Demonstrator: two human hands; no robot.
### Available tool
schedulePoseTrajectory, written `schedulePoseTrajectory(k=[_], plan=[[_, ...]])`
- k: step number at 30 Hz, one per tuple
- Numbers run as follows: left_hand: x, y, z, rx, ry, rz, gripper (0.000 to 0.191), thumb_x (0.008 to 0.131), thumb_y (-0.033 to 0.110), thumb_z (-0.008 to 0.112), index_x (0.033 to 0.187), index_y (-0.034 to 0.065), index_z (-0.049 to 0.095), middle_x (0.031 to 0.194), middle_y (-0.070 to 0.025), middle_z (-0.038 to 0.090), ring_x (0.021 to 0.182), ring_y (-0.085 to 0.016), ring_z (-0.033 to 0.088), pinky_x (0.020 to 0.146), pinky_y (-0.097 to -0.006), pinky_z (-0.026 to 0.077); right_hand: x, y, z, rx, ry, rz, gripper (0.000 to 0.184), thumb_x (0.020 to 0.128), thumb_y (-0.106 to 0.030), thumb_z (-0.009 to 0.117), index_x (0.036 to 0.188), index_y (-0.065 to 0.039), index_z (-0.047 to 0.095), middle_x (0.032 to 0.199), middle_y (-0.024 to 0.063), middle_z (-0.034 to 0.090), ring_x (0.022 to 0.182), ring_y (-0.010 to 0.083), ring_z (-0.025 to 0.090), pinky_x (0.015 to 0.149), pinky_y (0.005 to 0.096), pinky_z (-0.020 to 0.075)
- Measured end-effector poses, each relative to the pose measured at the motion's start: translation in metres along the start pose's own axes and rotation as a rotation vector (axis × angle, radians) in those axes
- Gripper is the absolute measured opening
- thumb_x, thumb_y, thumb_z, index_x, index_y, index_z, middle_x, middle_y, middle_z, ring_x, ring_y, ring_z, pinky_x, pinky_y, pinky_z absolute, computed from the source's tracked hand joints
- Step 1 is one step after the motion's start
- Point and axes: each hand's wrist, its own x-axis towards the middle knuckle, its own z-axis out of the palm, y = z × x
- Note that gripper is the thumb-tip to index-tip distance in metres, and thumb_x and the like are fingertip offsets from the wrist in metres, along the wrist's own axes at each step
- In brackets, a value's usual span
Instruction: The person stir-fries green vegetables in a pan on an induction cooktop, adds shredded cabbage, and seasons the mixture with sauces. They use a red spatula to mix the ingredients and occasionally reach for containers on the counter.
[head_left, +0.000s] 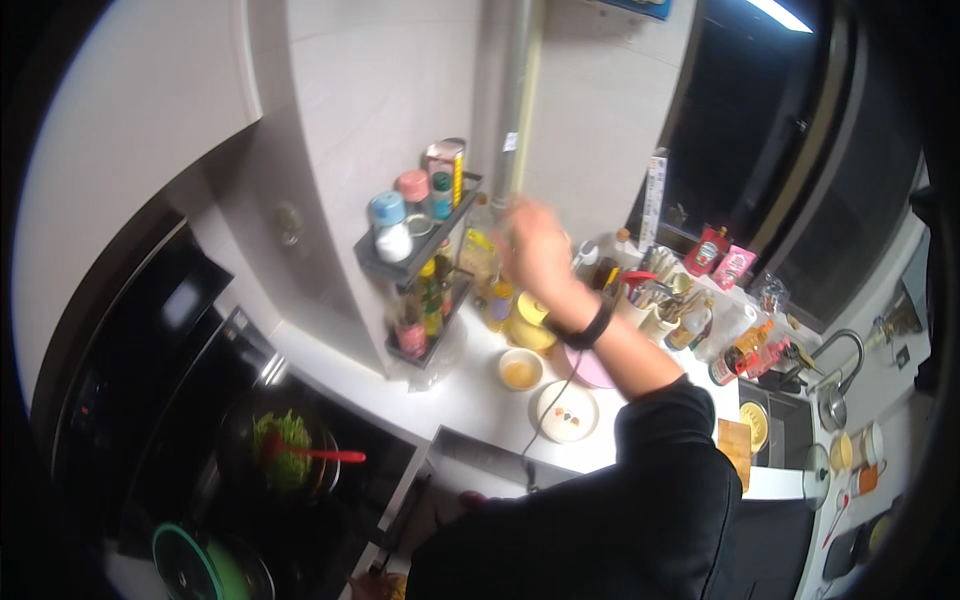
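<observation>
My right hand (534, 244), motion-blurred and with a black band at the wrist, is raised beside the wall shelf (420, 251), in front of bottles on the counter. Whether its fingers hold anything is unclear. At the bottom edge, my left hand (367, 587) shows only in part, beside something yellow. The shelf bears a jar with a blue lid (388, 210), a jar with a pink lid (414, 186) and several bottles. Below my right forearm are a small bowl of yellowish contents (520, 370) and a white bowl (568, 412) with small pieces in it.
A wok (236, 450) on the black cooktop holds green vegetable strips (289, 450) and a red utensil (322, 454). A green-rimmed glass lid (187, 562) lies nearer. Utensil holders (634, 311), sauce bottles (739, 352), a cutting board (735, 450) and a sink (784, 424) are at right.
</observation>
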Motion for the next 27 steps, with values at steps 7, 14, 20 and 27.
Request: schedulePoseTrajectory(k=[7, 14, 20, 27], plan=[[0.136, 0.022, 0.014, 0.841, 0.926, 0.298, 0.059, 0.105, 0.054, 0.034, 0.139, 0.0067, 0.044, 0.129, -0.0152, 0.058, 0.115, -0.032, 0.057, 0.102, -0.0502, 0.047, 0.11, 0.162, -0.087, -0.501, 0.351, -0.067, 0.024, 0.082, -0.013, 0.073, 0.102, -0.004, 0.061, 0.143, 0.0155, 0.051, 0.125, 0.0369, 0.052, 0.093, 0.0411, 0.0531], [0.203, 0.018, 0.035, 0.887, 0.906, 0.226, 0.059, 0.105, 0.054, 0.035, 0.139, 0.0066, 0.045, 0.128, -0.015, 0.059, 0.115, -0.032, 0.057, 0.102, -0.0499, 0.048, 0.164, 0.199, -0.104, -0.613, 0.357, -0.011, 0.025, 0.082, -0.013, 0.071, 0.104, -0.004, 0.063, 0.146, 0.015, 0.048, 0.129, 0.0365, 0.049, 0.096, 0.0407, 0.0519], [0.224, 0.025, 0.032, 0.887, 0.884, 0.174, 0.06, 0.105, 0.054, 0.035, 0.138, 0.0065, 0.045, 0.127, -0.0148, 0.059, 0.115, -0.032, 0.057, 0.101, -0.0498, 0.048, 0.189, 0.197, -0.11, -0.64, 0.356, -0.018, 0.024, 0.082, -0.012, 0.071, 0.103, -0.002, 0.065, 0.146, 0.0171, 0.048, 0.131, 0.0348, 0.048, 0.1, 0.0402, 0.0496], [0.246, 0.032, 0.04, 0.899, 0.879, 0.118, 0.06, 0.104, 0.055, 0.035, 0.138, 0.0064, 0.046, 0.126, -0.0147, 0.06, 0.115, -0.031, 0.057, 0.101, -0.0495, 0.048, 0.239, 0.203, -0.119, -0.771, 0.37, -0.068, 0.025, 0.081, -0.013, 0.07, 0.103, -0.001, 0.067, 0.15, 0.0168, 0.046, 0.134, 0.0382, 0.045, 0.105, 0.0409, 0.0466]])
